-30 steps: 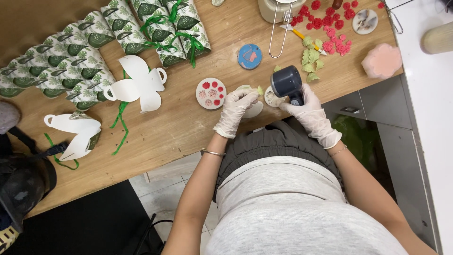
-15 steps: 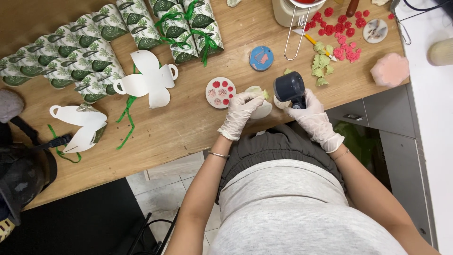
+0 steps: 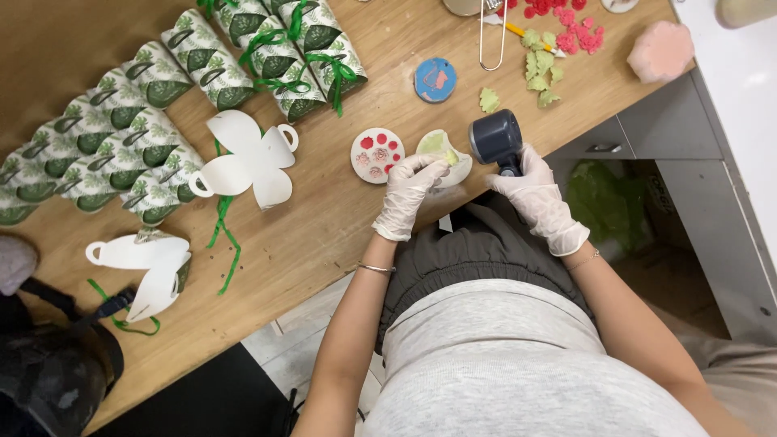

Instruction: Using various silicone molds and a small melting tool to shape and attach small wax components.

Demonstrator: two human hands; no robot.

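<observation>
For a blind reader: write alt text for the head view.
A person's gloved left hand presses green material into a pale round mould on a wooden table, while the gloved right hand holds a dark roller. Leaf-patterned paper boxes and small red and green shapes lie nearby.

Craft workshop: wooden worktable [image 3: 324,235], favour boxes [image 3: 121,121], moulds [image 3: 377,154].
</observation>
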